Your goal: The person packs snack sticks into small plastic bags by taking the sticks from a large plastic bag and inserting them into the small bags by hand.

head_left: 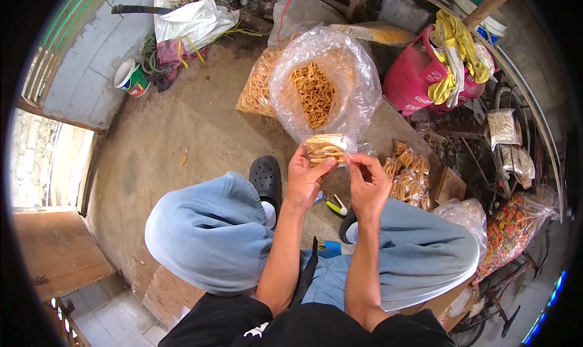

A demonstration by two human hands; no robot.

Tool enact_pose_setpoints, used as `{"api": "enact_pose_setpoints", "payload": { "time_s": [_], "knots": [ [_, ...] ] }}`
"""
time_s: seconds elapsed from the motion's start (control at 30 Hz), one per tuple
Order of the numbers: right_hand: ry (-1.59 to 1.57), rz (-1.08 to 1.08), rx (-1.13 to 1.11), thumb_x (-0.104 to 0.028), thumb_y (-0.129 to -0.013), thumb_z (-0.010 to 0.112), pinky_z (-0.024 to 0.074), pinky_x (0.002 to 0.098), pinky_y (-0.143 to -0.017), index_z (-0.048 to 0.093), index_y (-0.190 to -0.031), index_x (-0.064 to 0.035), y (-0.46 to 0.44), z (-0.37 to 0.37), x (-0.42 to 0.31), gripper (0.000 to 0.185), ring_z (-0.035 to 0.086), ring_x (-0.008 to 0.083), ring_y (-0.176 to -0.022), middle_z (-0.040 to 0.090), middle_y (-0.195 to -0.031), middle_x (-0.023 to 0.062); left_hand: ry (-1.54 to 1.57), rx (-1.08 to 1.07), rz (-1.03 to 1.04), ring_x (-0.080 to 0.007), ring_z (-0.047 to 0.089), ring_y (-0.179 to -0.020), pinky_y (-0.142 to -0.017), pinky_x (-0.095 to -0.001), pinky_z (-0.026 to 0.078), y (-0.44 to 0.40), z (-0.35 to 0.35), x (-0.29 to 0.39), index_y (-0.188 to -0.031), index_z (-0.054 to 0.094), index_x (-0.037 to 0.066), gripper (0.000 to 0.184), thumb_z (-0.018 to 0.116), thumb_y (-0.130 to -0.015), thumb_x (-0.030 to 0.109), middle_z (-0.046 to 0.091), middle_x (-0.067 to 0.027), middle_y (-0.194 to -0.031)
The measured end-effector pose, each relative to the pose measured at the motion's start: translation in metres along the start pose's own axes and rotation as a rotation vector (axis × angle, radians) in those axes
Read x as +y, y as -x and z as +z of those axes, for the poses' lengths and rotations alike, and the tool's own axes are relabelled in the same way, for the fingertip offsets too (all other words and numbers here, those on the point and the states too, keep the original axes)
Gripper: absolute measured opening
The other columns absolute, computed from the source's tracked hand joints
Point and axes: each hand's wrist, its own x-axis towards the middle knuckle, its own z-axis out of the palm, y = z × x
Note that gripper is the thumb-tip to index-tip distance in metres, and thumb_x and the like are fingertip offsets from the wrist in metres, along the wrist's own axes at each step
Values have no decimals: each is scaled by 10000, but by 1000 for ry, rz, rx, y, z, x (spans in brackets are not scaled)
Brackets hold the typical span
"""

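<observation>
A small clear plastic packet of snack sticks (325, 148) is held up between my two hands, in front of the large open bag. My left hand (306, 175) is wrapped round its left side, thumb across the front. My right hand (368, 182) pinches the clear plastic at the packet's right end. Just beyond is a big clear plastic bag (358, 67), its mouth gaping, with loose brown snack sticks (314, 98) inside. To the right of my right hand lie several filled snack packets (410, 177) in a heap. A small green-and-white tool (336, 207) lies on the floor between my feet.
A red gas cylinder (413, 73) with yellow cloths (452, 55) stands at the back right. A bag of colourful snacks (507, 231) sits at the right. A white-and-green bucket (132, 78) and a white sack (191, 22) are at the back left, beyond the concrete floor (164, 140).
</observation>
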Motion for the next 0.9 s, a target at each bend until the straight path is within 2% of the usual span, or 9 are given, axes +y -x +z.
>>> {"api": "enact_pose_setpoints", "payload": {
  "time_s": [0.23, 0.3, 0.43, 0.5, 0.63, 0.7, 0.77, 0.8, 0.9],
  "knots": [
    [-26, -13, 14, -2, -804, 691, 433, 180, -562, 655, -877, -15, -2, 10, 8, 83, 530, 29, -619, 675, -791, 26, 29, 30, 18, -191, 628, -992, -843, -324, 548, -5, -7, 0, -1206, 476, 33, 471, 637, -787, -107, 607, -91, -1121],
    [36, 7, -73, 13, -805, 682, 437, 183, -566, 644, -909, -11, -4, 10, 5, 114, 534, 34, -633, 676, -847, 37, 26, 47, 19, -181, 635, -966, -827, -307, 554, -6, -8, 1, -1194, 481, 36, 445, 634, -795, -89, 615, -88, -1099],
    [-106, -76, -25, -12, -831, 657, 448, 195, -593, 626, -958, -4, -11, 17, 17, 131, 553, 51, -675, 668, -908, 53, 11, 120, 15, -162, 642, -927, -803, -279, 559, -12, -17, 1, -1176, 485, 40, 407, 624, -807, -63, 621, -81, -1067],
    [-130, 27, 87, -76, -870, 627, 459, 214, -630, 610, -993, 2, -27, 18, 27, 147, 572, 71, -732, 659, -956, 71, 22, 140, 22, -162, 642, -928, -803, -281, 560, -13, -20, 2, -1177, 484, 42, 412, 627, -804, -58, 620, -82, -1067],
    [-171, 225, 100, -121, -882, 603, 466, 222, -668, 617, -976, 11, -79, 36, 78, 162, 579, 81, -762, 662, -910, 72, 49, 163, 1, -161, 642, -931, -795, -284, 569, -14, -27, 5, -1179, 479, 40, 432, 638, -790, -57, 616, -84, -1066],
    [3, 274, -86, -130, -861, 601, 482, 258, -694, 628, -988, 8, -105, 53, 122, 190, 609, 125, -780, 673, -889, 92, 45, 162, -5, -166, 644, -932, -787, -290, 574, -16, -32, 6, -1182, 469, 32, 437, 654, -791, -32, 613, -91, -1068],
    [243, 172, -189, -128, -829, 599, 496, 319, -726, 635, -1010, -2, -125, 79, 155, 223, 647, 228, -812, 678, -892, 148, 39, 162, -12, -171, 647, -933, -780, -296, 579, -16, -36, 7, -1184, 460, 25, 446, 670, -793, -8, 609, -98, -1071],
    [242, 171, -191, -128, -829, 599, 496, 319, -726, 635, -1010, -2, -133, 91, 171, 223, 647, 228, -812, 678, -892, 148, 94, 165, -17, -170, 651, -919, -764, -294, 584, -17, -38, 8, -1182, 462, 23, 397, 646, -830, 37, 613, -100, -1059],
    [339, -74, -316, -162, -835, 581, 505, 349, -707, 642, -1040, -16, -153, 120, 195, 259, 649, 261, -785, 672, -927, 156, 164, 174, -11, -177, 655, -904, -741, -296, 595, -18, -43, 7, -1179, 470, 16, 330, 588, -898, 145, 616, -108, -1054]
  ]
}}
